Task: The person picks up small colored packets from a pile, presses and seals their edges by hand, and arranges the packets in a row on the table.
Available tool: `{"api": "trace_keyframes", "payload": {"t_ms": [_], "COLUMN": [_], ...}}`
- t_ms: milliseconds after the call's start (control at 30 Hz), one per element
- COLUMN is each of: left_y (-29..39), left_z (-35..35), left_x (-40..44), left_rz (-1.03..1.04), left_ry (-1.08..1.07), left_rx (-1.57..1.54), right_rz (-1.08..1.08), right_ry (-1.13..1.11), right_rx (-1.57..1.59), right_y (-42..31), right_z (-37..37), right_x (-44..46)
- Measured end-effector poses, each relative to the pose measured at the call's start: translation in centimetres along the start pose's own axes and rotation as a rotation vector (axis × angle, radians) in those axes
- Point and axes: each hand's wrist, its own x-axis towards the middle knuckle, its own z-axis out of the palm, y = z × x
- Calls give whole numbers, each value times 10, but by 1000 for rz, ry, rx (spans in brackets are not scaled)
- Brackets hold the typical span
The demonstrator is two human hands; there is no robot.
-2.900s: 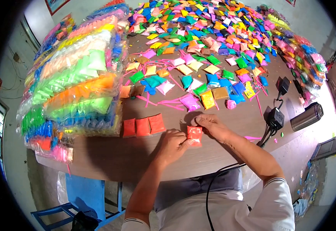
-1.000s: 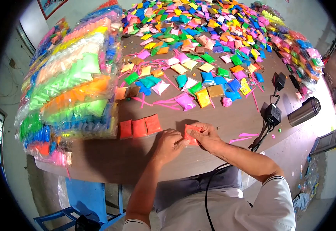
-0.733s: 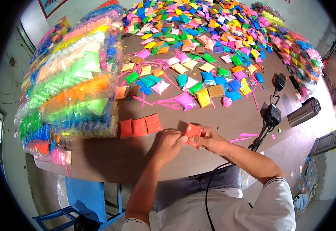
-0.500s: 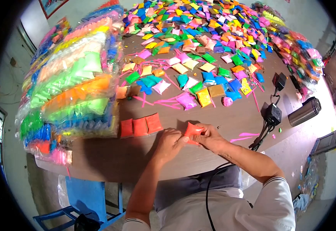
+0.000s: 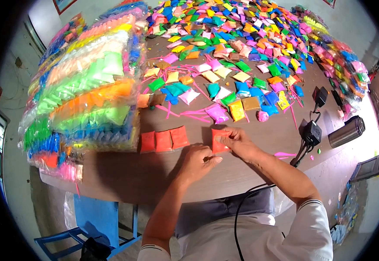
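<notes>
My right hand [image 5: 238,142] pinches a red clay packet [image 5: 218,142] between thumb and fingers, holding it low over the brown table [image 5: 163,174]. Just left of that packet is my left hand [image 5: 198,162], apart from it. Its fingers are loosely curled, the thumb stands away from them, and nothing shows between them. Further left, three red packets [image 5: 164,139] lie side by side in a row on the table.
Beyond my hands lie a loose heap of colourful packets [image 5: 241,43] and scattered pink strips [image 5: 194,114]. Stacked bagged packets [image 5: 94,91] rise at left. A black adapter [image 5: 312,132] with cables and a metal flask [image 5: 347,131] are at right. A blue chair [image 5: 96,219] stands below.
My left hand has let go of the red packet and drawn slightly away. The right hand keeps the packet, now turned flatter and more upright. The whole view has shifted a little.
</notes>
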Motion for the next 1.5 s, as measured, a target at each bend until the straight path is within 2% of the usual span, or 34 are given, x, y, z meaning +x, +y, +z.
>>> {"api": "trace_keyframes", "payload": {"t_ms": [133, 200, 233, 333, 400, 467, 533, 600, 633, 700, 800, 933, 1000, 1100, 1200, 1433, 1500], "left_y": [-5, -7, -6, -4, -6, -9, -10, -9, -9, -8, -10, -7, -7, -11, -11, -10, -9], "left_z": [6, 7, 7, 8, 9, 11, 11, 10, 10, 10, 13, 14, 14, 15, 16, 16, 16], "left_x": [1, 1, 0, 0, -2, -2, -2, -2, -2, -3, -4, -4, -3, -3, -4, -3, -3], "left_rz": [88, 138, 136, 123, 91, 98, 105, 111, 109, 111, 159, 100, 155, 168, 149, 175, 150], "left_ry": [3, -19, -18, -16, -18, -14, -8, 9, 13, 11, 49, 25, 47, 49, 33, 46, 19], "left_rx": [-108, -5, -4, 5, -9, -14, -19, -1, -1, 10, 1, -32, -17, -15, -27, -6, -3], "right_rz": [87, -36, -67, -67, -70, -147, -118, -295, -295, -457, -487, -501, -604, -611, -618, -560, -643], "right_ry": [53, 35, 36, -9, -34, -26, -8, 89, 85, 229, 276, 181, 264, 295, 190, 101, 67], "right_rx": [-162, -33, -73, -216, -163, -304, -416, -720, -722, -944, -1039, -1018, -1158, -1273, -1208, -1189, -1196], "right_y": [-5, -2, 3, 2, 5, 21, 10, 4, 3, 3, 0, 2, -1, -4, 2, 16, 21], "right_z": [-9, -11, -12, 3, 14, 17, 26, 32, 34, 38, 38, 33, 35, 39, 36, 27, 26], "right_x": [21, 33, 40, 55, 62, 77, 75, 71, 70, 66, 61, 62, 58, 58, 60, 68, 68]}}
